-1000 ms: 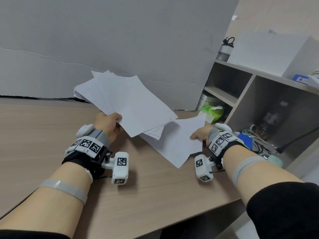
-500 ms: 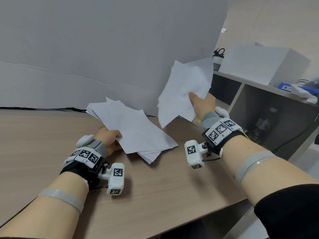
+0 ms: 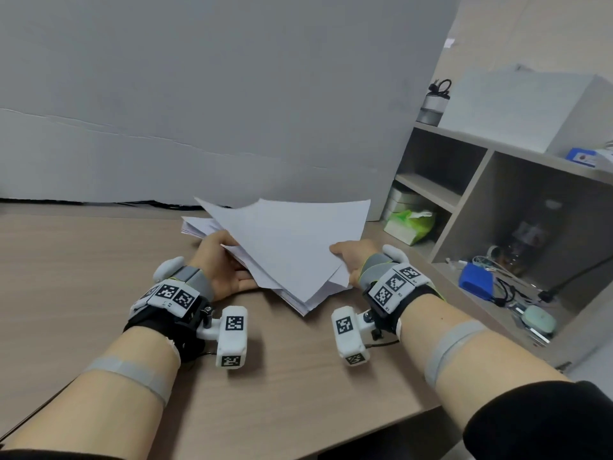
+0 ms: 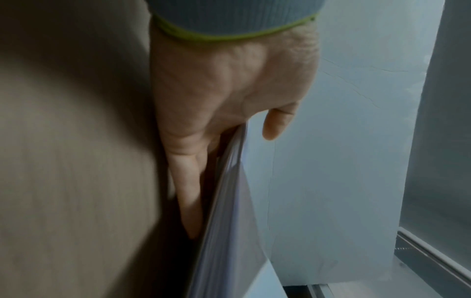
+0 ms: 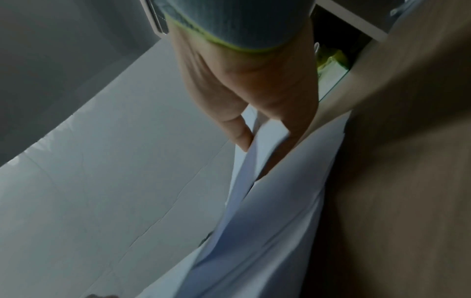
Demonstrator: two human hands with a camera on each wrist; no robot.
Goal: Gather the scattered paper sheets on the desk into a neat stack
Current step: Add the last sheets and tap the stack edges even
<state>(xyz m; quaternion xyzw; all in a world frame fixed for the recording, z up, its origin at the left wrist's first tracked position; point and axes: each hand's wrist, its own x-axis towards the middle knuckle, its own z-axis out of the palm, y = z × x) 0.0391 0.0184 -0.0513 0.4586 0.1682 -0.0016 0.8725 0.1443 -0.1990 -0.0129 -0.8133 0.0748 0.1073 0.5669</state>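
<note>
A loose pile of white paper sheets point(image 3: 292, 250) is held between both hands just above the wooden desk point(image 3: 83, 277), its edges fanned and uneven. My left hand point(image 3: 222, 260) grips the pile's left edge, thumb on top and fingers underneath; the left wrist view shows the thumb point(image 4: 276, 123) over the sheets point(image 4: 229, 231) and the fingers point(image 4: 190, 191) below them. My right hand point(image 3: 348, 257) pinches the right edge of the top sheets. In the right wrist view its thumb point(image 5: 239, 135) lies above the sheets point(image 5: 267, 221) and its fingers are tucked between them.
A grey cardboard panel point(image 3: 199, 94) stands along the back of the desk. To the right is a shelf unit point(image 3: 481, 180) holding a green packet point(image 3: 411, 224), a blue object point(image 3: 476, 280), cables and a bottle. The desk's front edge point(image 3: 381, 423) runs close to my forearms.
My right hand, which held sheets raised high on the right, has come down and left and laid them on the pile in my left hand. Both hands now hold one pile.
</note>
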